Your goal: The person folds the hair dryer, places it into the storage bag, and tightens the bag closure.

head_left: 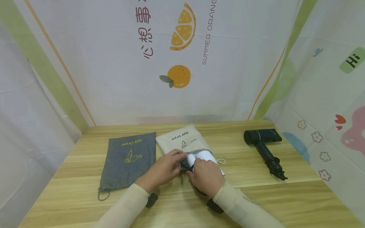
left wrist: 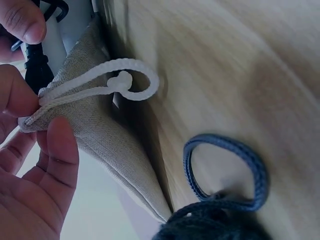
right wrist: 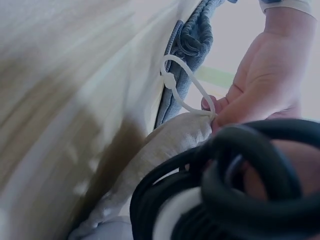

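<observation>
A beige drawstring bag (head_left: 178, 136) printed "Hair Dryer" lies on the table, its mouth towards me. Inside that mouth sits part of a white hair dryer (head_left: 206, 155), the rest sticking out. My left hand (head_left: 165, 169) pinches the left corner of the bag's mouth, where a white drawstring loop (left wrist: 152, 80) hangs out. With curled fingers my right hand (head_left: 207, 177) grips the hair dryer beside its black cord (right wrist: 250, 170). That cord is bundled in coils close in front of the right wrist camera. The gripped part is mostly hidden under the right hand.
Left of the beige bag, a grey drawstring bag (head_left: 128, 171) lies flat. A black hair dryer (head_left: 263, 136) with its cord wrapped at the handle end lies at the right. Wooden tabletop (head_left: 245, 202) surrounds them, with printed white curtains (head_left: 114, 79) behind and at the sides.
</observation>
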Tool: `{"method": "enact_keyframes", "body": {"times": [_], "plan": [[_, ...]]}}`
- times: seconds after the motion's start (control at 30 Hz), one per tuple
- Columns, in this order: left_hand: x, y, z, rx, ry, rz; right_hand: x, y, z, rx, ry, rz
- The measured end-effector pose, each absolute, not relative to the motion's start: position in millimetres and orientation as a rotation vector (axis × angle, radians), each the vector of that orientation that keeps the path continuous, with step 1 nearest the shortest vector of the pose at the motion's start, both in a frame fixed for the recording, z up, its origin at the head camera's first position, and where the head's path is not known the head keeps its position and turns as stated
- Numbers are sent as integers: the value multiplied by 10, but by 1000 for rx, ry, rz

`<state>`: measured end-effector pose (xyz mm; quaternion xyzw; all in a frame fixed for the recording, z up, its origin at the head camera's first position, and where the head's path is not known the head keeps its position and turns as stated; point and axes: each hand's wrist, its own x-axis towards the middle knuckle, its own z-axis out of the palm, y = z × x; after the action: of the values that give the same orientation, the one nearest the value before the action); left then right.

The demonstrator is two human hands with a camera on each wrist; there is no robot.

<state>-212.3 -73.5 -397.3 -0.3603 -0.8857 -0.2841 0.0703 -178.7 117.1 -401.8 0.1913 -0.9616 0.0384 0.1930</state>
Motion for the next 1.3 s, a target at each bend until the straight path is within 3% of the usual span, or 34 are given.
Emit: {"method": "enact_keyframes", "body": {"times": [0.67,1.13,1.3], "plan": [[-2118,-711,-3917,-1116,-2603,-875,-1798,1075,-4010,535,-2726,129],[-2105,-772,-3990,-1105,-2696,-864,-1911,1308,-3914,874,-2646,398],[-2117,-781,-4011,-1072,-2724,-883,-2038,1534,-3833,871,-2515,475]]}}
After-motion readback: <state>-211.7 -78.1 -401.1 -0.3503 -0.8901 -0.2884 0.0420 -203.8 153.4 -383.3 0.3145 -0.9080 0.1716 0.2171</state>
